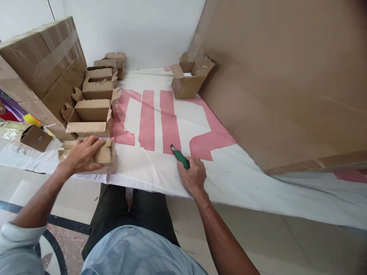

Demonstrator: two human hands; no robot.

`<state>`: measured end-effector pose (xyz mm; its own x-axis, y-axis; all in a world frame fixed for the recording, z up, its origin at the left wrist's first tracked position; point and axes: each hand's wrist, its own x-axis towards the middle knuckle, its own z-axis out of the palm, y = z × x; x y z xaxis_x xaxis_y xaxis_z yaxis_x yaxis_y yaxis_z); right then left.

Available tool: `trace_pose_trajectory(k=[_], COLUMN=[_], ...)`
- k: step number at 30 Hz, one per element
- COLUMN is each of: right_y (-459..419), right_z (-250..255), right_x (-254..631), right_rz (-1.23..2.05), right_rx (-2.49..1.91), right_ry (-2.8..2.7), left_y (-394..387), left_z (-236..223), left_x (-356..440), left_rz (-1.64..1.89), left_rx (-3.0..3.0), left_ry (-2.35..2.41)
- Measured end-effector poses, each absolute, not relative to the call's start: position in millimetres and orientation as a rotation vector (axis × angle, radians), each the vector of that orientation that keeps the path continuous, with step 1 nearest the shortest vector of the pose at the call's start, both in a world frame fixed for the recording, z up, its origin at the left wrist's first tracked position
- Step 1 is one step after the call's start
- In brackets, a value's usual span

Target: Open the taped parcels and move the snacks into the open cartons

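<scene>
My left hand (pixel 83 154) lies over a small closed cardboard box (pixel 106 152) at the near edge of a white sheet with red stripes (pixel 149 122), fingers wrapped over its top. My right hand (pixel 193 176) is closed round a green utility knife (pixel 180 156), whose tip points up and left and rests on or just above the sheet. The two hands are about a forearm's length apart.
A row of open small cardboard boxes (pixel 91 114) runs back along the left. Large taped cartons (pixel 43 65) are stacked far left. Another open box (pixel 189 78) stands at the back. A big cardboard sheet (pixel 286 84) leans on the right. My dark-trousered legs are below.
</scene>
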<state>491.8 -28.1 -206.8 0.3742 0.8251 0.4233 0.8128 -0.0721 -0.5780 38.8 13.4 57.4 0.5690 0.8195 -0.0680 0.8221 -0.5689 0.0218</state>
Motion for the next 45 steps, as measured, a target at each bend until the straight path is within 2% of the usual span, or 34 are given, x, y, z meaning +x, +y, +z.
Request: trace_pose_trajectory(k=[5,8,13,16,23,36,40,45], right_y=[-28,-29,-32,-33,-34,-35,-35,-31], right_z=[-201,-198,-195,-195,-196,-191,-176,-143], right_x=[492,492,492,490,488,487,476,435], right_rz=[0.087,0.151,0.244,0.263,0.219,0.314,0.425,0.762], right_rx=[-1.83,-1.812,-1.803,-1.794,-1.778,-1.775,-1.69,-1.4], right_ry=[-1.401,-1.374,-1.297,-1.287,-1.283,-1.243,-1.182,-1.025], left_y=[13,15,16,6,-8,-7,-5,-1], left_z=[27,20,19,8,-32,-33,-37,-34], left_x=[151,179,119,68,55,59,62,63], left_rz=[0.113,0.274,0.9,1.093,1.173,1.231,1.262,1.258], left_rx=[2.81,2.78,2.428,2.085,1.627,1.439,1.411,1.484], left_ry=[1.38,1.294,1.467,1.644,1.47,1.294,1.247,1.25])
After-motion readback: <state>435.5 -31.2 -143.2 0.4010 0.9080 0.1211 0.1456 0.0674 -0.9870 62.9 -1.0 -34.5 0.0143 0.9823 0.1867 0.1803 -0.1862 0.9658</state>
